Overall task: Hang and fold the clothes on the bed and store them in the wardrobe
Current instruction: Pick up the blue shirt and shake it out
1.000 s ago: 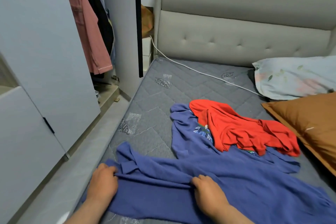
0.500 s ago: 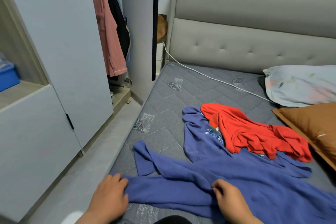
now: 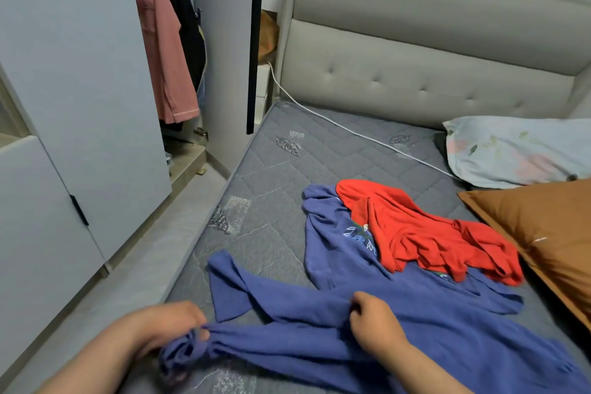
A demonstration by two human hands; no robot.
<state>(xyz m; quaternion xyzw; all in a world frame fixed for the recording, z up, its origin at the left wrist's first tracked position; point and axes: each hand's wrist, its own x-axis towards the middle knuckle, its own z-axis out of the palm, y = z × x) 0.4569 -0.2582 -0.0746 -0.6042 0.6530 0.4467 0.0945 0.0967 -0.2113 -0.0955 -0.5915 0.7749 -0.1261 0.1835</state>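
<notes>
A blue-purple long-sleeved top (image 3: 415, 323) lies spread across the near part of the grey mattress (image 3: 271, 189). My left hand (image 3: 166, 326) grips its bunched end at the mattress's near left edge. My right hand (image 3: 374, 320) pinches a fold of the same top further right. A crumpled red garment (image 3: 422, 230) lies on the top's upper part. The wardrobe (image 3: 80, 80) stands at the left with a door open, a pink shirt (image 3: 163, 41) and a dark garment (image 3: 185, 19) hanging inside.
An orange-brown pillow (image 3: 543, 233) and a pale floral pillow (image 3: 518, 150) lie at the right of the bed. A white cable (image 3: 345, 129) runs across the mattress below the padded headboard (image 3: 415, 51). A narrow strip of floor (image 3: 134, 275) separates bed and wardrobe.
My left hand has gathered the top's end into a bunch and now grips it. My right hand has gone from pressing flat to pinching a fold. The view has shifted left.
</notes>
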